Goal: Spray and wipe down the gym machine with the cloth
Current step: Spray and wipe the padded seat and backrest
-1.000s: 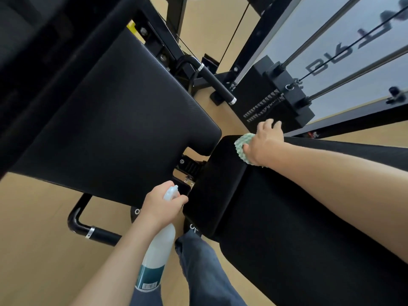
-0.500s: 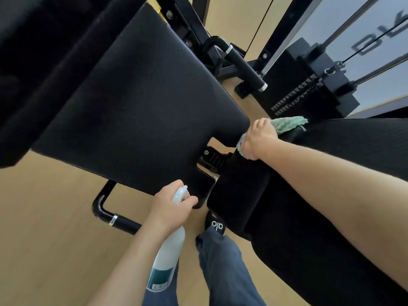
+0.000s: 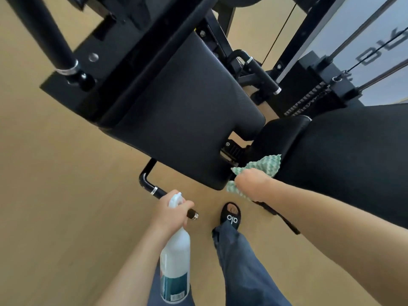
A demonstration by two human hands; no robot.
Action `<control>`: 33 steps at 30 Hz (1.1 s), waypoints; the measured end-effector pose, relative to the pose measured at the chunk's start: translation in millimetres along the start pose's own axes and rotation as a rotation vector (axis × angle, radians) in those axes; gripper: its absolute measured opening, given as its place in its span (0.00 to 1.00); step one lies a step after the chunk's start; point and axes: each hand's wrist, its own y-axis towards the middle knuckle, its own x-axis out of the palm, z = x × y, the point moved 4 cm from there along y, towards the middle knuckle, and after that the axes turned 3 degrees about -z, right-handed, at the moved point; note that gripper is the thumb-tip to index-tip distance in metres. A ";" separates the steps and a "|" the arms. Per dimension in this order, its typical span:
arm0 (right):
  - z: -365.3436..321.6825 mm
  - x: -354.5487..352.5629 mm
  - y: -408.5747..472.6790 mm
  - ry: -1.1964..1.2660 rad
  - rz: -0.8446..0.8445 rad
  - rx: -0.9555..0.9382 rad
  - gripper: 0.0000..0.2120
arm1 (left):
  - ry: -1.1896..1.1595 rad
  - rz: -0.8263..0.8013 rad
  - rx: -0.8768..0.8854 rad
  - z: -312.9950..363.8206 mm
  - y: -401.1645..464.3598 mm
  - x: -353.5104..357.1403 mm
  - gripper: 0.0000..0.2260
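One green-and-white cloth (image 3: 262, 167) bunched under the right hand (image 3: 251, 184) at the near edge of two black pads (image 3: 189, 120), fingers apparently curled round it though hidden, left hand (image 3: 171, 214) gripping one white spray bottle (image 3: 175, 261), one sandalled foot (image 3: 230, 215) on the tan floor (image 3: 55, 195)

The cloth (image 3: 263, 167) is pale green with a white zigzag weave, the spray bottle (image 3: 176, 261) white with a teal label, the gym machine (image 3: 183, 120) black throughout — pads, frame, chrome-ringed handles — over a tan floor (image 3: 55, 195), beside blue-grey trousers (image 3: 240, 266) and a black sandal (image 3: 230, 217) lettered in white.
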 end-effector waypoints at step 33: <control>-138.0 163.7 -35.4 2.982 0.617 0.228 0.19 | 0.345 -0.001 0.146 -109.4 27.8 -71.9 0.13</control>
